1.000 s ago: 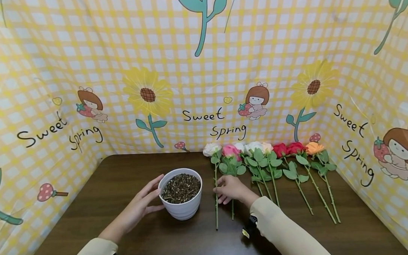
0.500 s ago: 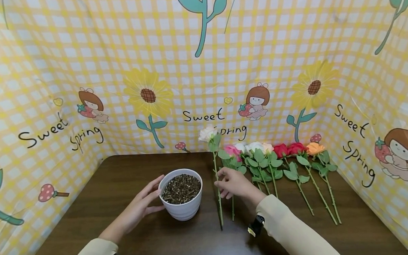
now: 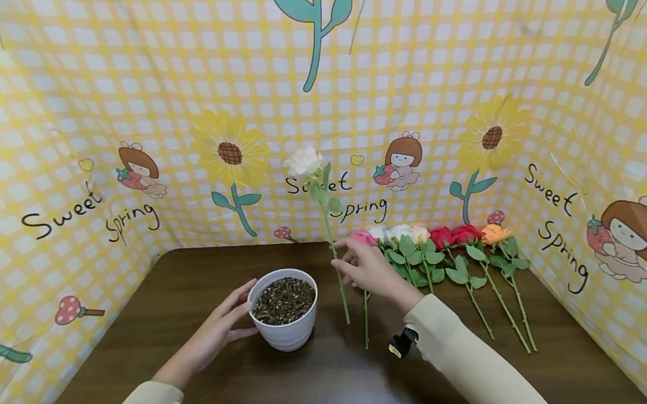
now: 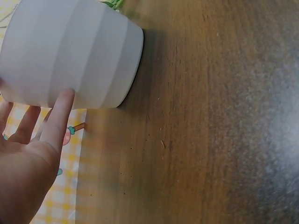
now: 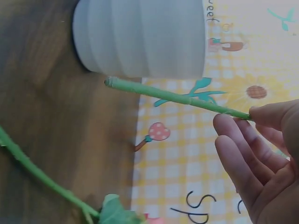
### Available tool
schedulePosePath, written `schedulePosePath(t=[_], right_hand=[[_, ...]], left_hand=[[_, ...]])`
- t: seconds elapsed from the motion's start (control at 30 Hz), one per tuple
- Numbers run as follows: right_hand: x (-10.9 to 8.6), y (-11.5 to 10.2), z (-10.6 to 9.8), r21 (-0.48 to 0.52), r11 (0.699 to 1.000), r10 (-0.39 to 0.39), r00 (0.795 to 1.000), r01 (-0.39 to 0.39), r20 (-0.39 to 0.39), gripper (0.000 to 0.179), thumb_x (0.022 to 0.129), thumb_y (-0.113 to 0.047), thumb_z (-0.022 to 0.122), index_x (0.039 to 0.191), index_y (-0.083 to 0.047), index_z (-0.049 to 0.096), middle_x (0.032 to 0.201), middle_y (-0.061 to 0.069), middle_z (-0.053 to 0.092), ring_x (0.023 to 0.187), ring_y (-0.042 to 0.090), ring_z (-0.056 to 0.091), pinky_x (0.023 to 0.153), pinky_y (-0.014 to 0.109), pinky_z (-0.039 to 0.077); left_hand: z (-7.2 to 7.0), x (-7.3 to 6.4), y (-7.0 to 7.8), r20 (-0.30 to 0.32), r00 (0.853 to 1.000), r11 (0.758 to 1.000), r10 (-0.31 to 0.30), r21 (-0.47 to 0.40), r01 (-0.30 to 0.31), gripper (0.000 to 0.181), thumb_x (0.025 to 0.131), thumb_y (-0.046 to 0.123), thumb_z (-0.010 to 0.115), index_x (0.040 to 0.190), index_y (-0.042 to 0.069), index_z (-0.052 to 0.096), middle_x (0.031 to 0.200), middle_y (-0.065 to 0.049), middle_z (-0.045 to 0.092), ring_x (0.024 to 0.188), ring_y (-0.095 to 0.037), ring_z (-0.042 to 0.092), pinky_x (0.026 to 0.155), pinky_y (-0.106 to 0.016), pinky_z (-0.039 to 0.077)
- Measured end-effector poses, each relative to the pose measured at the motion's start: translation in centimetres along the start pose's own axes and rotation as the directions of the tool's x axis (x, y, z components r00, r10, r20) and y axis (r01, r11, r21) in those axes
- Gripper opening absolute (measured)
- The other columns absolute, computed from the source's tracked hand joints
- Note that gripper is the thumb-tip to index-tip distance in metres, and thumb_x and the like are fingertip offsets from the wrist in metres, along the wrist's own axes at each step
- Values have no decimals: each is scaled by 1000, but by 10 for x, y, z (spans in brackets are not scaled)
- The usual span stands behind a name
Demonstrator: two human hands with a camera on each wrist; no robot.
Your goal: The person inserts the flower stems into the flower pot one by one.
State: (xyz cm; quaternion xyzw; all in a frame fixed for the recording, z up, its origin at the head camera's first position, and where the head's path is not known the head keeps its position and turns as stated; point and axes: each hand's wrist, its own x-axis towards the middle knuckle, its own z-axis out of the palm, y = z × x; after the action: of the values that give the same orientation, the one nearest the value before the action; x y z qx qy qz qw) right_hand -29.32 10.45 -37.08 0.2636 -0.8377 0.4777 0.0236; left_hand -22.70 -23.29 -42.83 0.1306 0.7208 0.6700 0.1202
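A white ribbed flowerpot [image 3: 288,337] full of dark soil [image 3: 284,300] stands on the table. Against its left side rests my left hand [image 3: 218,330], fingers extended and touching the wall; the left wrist view shows the fingertips on the pot [image 4: 70,56]. To the right of the pot, my right hand [image 3: 365,266] pinches the green stem of a white rose [image 3: 303,162] between thumb and fingers. The rose is raised off the table, nearly upright and leaning slightly left. In the right wrist view its bare stem end [image 5: 140,87] points past the pot.
Several roses lie in a row at the table's right: a pink one [image 3: 365,237], white ones [image 3: 402,234], red ones [image 3: 440,238] and an orange one [image 3: 496,234]. A yellow checked cloth [image 3: 180,82] surrounds the dark wooden table [image 3: 197,272] at back and sides.
My right hand has lifted the white rose from the table, tilting it upright and moving it up and slightly left. The left hand stays at the pot.
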Motion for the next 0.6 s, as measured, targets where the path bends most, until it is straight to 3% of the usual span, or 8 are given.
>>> schedulePosePath(t=[0.2, 0.4, 0.6], right_hand=[[4, -12, -4, -17, 998, -62, 997, 62, -36, 36, 101, -20, 64, 135, -10, 57, 92, 5, 68, 62, 15, 67, 52, 34, 58], [10, -26, -6, -16, 977, -213, 972, 213, -103, 34, 100, -15, 64, 133, -8, 59, 93, 7, 69, 62, 13, 67, 54, 32, 58], [15, -43, -3, 39, 964, -258, 958, 265, -127, 32, 101, -15, 63, 132, -8, 58, 97, 8, 67, 65, 13, 67, 57, 33, 59]], left_hand=[[-1, -1, 0, 5, 1000, 1000, 4, 11, -4, 57, 109, 26, 43, 160, 16, 21, 156, -23, 23, 140, -39, 27, 99, -52, 51], [-2, 0, 1, -4, 1000, 1000, 4, 16, -4, 56, 109, 26, 42, 160, 17, 22, 155, -22, 24, 139, -37, 29, 98, -51, 51], [0, -1, 2, 3, 1000, 1000, 0, 16, 0, 57, 109, 25, 42, 161, 15, 21, 155, -24, 23, 139, -40, 27, 99, -52, 51]])
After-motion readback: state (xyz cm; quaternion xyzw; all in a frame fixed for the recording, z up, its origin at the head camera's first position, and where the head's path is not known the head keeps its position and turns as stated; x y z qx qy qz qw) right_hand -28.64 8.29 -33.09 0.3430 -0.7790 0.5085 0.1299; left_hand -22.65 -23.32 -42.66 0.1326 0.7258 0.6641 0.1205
